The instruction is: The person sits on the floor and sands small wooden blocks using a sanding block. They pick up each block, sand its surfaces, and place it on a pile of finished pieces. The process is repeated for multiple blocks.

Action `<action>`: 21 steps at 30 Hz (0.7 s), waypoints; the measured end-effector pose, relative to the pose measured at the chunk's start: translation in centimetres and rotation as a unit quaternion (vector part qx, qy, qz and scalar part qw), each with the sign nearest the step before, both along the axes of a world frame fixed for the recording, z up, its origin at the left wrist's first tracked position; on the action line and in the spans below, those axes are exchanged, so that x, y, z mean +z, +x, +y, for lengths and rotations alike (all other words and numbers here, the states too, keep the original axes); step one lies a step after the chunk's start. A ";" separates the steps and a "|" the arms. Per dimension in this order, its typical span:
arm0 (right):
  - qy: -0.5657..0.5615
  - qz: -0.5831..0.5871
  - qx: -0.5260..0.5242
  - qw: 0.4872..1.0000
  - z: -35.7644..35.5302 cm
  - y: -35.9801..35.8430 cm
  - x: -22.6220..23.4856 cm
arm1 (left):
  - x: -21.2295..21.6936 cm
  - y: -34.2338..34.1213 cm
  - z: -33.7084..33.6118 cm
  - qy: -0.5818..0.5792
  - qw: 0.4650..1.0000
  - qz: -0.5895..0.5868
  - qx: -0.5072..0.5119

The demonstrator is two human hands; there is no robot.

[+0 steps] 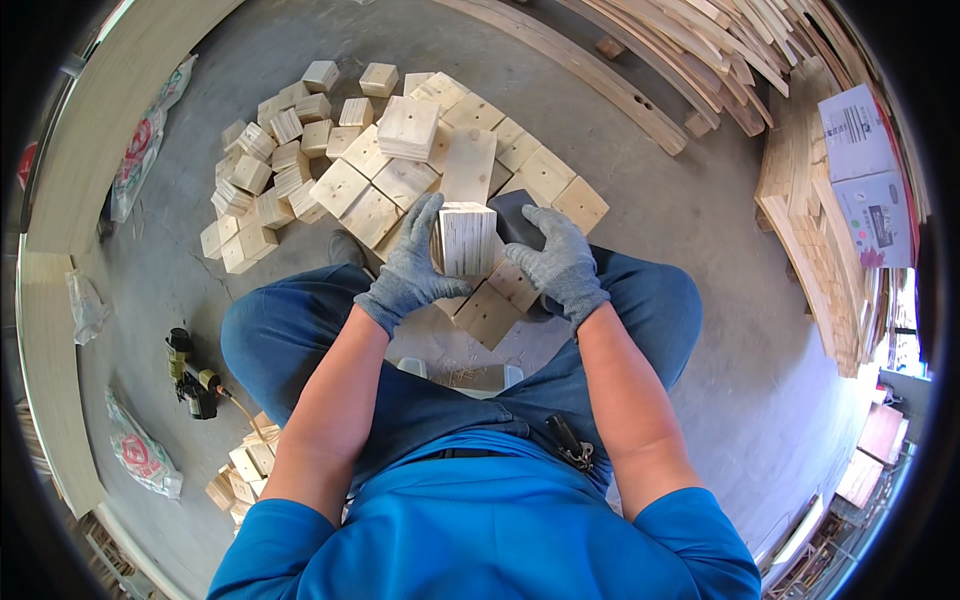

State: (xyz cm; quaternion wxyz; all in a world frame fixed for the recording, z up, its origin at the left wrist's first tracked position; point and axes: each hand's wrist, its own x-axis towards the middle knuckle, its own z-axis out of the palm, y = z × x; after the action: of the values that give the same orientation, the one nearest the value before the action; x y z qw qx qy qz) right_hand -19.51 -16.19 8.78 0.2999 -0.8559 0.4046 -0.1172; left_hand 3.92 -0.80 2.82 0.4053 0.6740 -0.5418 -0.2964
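My left hand, in a grey knit glove, curves around the left side of a laminated wooden block. The thumb lies along the block's near lower edge. Striped layers show on the face turned toward me. My right hand, gloved alike, is to the right of the block with its fingers apart. Its fingertips are beside a smooth dark object whose kind I cannot make out. Square wooden blocks lie beneath my hands, between my knees. A pale flat-topped block sits on the pile beyond.
Loose blocks spread to the far left on the concrete floor. A green and black nail gun with a hose lies beside my left knee. Stacked planks line the far right, near a cardboard box. Plastic bags lie at left.
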 end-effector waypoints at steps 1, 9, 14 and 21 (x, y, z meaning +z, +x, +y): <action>0.005 0.001 0.000 1.000 0.0 0.1 0.1 | -0.2 0.1 0.1 -0.008 1.000 0.002 0.001; 0.003 0.008 0.007 1.000 -0.1 0.1 -0.3 | -1.9 1.0 0.2 -0.077 0.994 0.080 0.000; 0.026 -0.010 -0.002 1.000 0.2 0.1 0.1 | 0.2 -0.3 -0.1 -0.010 0.982 0.180 0.059; 0.020 0.002 0.001 1.000 0.2 0.4 0.3 | -0.7 0.3 -0.2 0.008 0.970 0.222 0.101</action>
State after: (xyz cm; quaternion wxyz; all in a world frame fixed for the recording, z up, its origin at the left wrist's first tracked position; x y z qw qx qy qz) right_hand -19.11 -15.97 9.09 0.3160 -0.8505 0.4065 -0.1073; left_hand 4.20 -0.97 2.08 0.5381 0.6460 -0.3646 -0.4003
